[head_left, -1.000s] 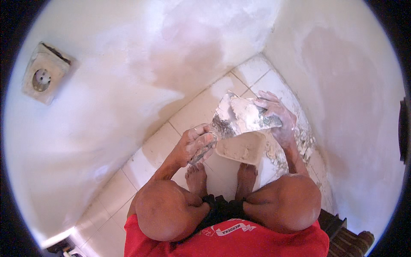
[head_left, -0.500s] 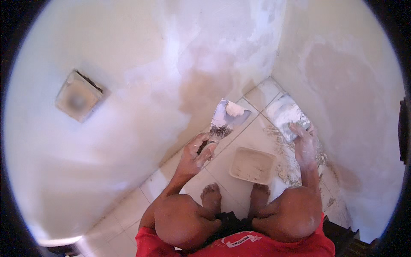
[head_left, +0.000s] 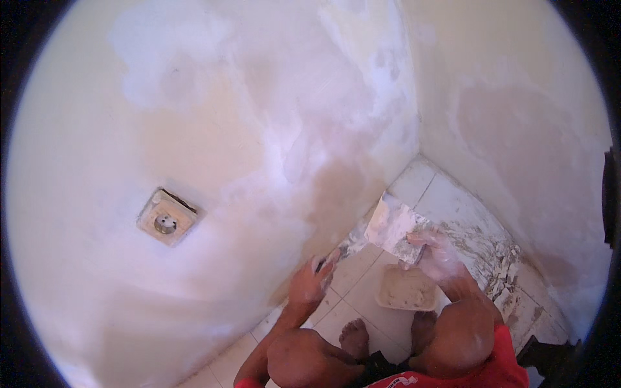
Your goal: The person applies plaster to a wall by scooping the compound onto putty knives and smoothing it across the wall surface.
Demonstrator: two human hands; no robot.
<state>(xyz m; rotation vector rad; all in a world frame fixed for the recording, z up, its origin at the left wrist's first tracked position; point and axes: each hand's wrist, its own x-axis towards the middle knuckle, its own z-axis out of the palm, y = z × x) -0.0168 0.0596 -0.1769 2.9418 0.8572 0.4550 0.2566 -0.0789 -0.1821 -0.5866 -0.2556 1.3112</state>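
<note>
My left hand point(head_left: 310, 279) grips the dark handle of a putty knife point(head_left: 352, 240), whose smeared metal blade points up and right toward the wall's foot. My right hand point(head_left: 440, 255) holds a wide metal scraper point(head_left: 388, 223) coated with pale filler, just right of the knife. Below it, a shallow beige plastic tray point(head_left: 404, 291) with filler residue lies on the tiles in front of my bare feet point(head_left: 354, 337).
A patched wall point(head_left: 246, 129) rises ahead with a dirty socket point(head_left: 165, 220) at left. A second wall point(head_left: 517, 149) meets it at right. Flakes of debris point(head_left: 504, 271) lie on the tiled floor point(head_left: 414, 178) along the right wall. A dark object point(head_left: 543, 355) stands at lower right.
The view has tilted up to show more wall. A second ago the two tools met above the tray; they separated, and now the scraper has moved back left, nearer the knife.
</note>
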